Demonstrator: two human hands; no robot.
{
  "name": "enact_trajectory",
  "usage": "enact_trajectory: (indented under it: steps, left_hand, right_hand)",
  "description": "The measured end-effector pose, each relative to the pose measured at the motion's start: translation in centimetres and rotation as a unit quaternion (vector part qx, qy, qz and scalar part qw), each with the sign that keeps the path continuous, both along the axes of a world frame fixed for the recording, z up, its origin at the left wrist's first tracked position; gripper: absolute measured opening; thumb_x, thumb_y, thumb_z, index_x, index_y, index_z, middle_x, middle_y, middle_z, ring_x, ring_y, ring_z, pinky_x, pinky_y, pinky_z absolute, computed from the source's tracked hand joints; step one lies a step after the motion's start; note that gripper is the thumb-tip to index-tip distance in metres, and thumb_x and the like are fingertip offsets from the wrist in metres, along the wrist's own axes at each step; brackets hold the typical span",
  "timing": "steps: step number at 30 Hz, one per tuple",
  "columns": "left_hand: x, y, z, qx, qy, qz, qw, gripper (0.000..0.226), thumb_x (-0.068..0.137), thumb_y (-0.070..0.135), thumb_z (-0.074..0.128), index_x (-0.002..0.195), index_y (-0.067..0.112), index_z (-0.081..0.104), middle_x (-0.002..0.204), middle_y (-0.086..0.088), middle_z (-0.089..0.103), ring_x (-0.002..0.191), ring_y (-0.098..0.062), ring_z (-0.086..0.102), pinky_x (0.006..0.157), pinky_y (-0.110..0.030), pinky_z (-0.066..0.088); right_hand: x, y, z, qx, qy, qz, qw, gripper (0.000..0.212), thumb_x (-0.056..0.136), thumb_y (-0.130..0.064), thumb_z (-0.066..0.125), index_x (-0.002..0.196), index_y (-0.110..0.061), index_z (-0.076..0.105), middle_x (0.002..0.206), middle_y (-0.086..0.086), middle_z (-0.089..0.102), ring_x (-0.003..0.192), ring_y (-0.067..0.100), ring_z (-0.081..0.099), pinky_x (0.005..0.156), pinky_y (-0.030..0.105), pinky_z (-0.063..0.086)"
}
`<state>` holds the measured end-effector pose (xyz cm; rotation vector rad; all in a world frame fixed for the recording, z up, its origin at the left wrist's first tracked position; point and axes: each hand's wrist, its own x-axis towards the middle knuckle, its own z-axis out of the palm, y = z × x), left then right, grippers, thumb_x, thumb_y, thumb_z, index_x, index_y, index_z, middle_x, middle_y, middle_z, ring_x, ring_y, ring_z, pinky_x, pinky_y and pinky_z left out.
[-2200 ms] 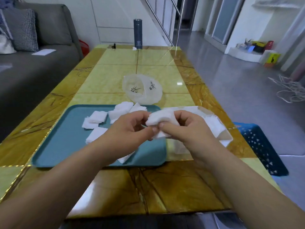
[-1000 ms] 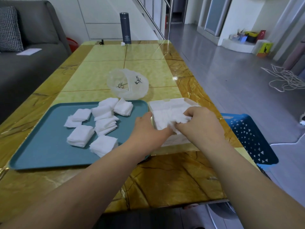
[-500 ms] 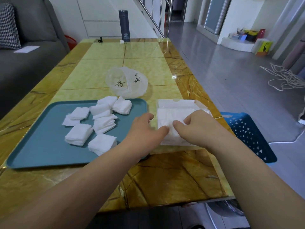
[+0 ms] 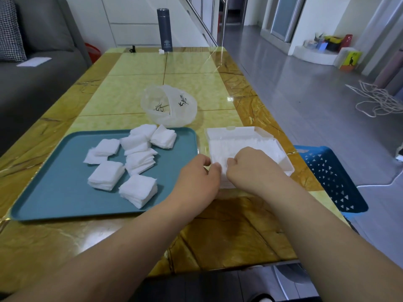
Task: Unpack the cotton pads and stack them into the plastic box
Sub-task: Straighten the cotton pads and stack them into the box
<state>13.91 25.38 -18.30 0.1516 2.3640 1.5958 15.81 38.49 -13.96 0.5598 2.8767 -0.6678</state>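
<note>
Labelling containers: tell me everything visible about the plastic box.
The plastic box is translucent white, rectangular, shallow, open, with a small tab on its far rim. It sits flat on the table, right of the teal tray, holding white cotton pads. The left hand and right hand cover its near-left corner; fingertips hidden.

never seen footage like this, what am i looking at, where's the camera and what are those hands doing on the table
No machine here: a person wears a camera on the head, so the one picture looks down over both arms. The left hand and right hand curl round cotton pads at the near end of a clear plastic box. Beside it, a blue tray carries more stacks of pads. Behind are a crumpled plastic bag and a dark flask, all on a yellow table.
</note>
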Motion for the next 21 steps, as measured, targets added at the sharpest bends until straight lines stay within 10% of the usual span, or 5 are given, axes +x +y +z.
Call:
enact_trajectory:
  steps: [8,12,17,21]
  left_hand:
    - [0.8,-3.9,2.3,0.007,-0.009,-0.019,1.000,0.019,0.105,0.029,0.053,0.121,0.023,0.063,0.098,0.002,0.072,0.069,-0.013,0.077,0.060,-0.019,0.059]
    - [-0.4,-9.2,2.9,-0.103,0.102,-0.002,0.990,0.014,0.098,0.025,0.063,0.107,0.028,0.072,0.093,0.013,0.071,0.073,-0.007,0.070,0.068,-0.022,0.054]
    - [-2.5,-16.1,3.3,-0.361,0.147,-0.022,0.921,0.027,0.094,0.040,0.067,0.116,0.025,0.069,0.110,0.006,0.067,0.099,-0.017,0.062,0.086,-0.031,0.050]
    - [-2.8,-17.4,2.2,-0.354,0.098,-0.033,0.929,0.044,0.088,0.053,0.071,0.122,0.025,0.066,0.109,0.003,0.067,0.099,-0.019,0.063,0.086,-0.034,0.055]
  right_hand:
    - [0.8,-2.3,4.0,0.114,0.071,-0.014,0.991,0.028,0.102,-0.035,0.046,0.082,-0.017,0.052,0.081,-0.001,0.056,0.084,0.027,0.056,0.071,0.034,0.039]
    - [0.7,-6.0,3.0,-0.046,0.208,0.071,0.974,0.032,0.095,-0.028,0.052,0.067,-0.011,0.051,0.059,0.000,0.052,0.061,0.023,0.053,0.057,0.036,0.044]
    - [-1.0,-10.2,0.3,-0.128,0.059,0.144,0.979,0.020,0.096,-0.023,0.061,0.095,-0.014,0.079,0.090,-0.002,0.077,0.084,0.015,0.068,0.079,0.028,0.053]
    - [-2.4,-12.1,-1.0,-0.119,0.013,0.150,0.981,0.021,0.097,-0.027,0.064,0.110,-0.016,0.076,0.105,0.000,0.074,0.102,0.018,0.068,0.085,0.026,0.048]
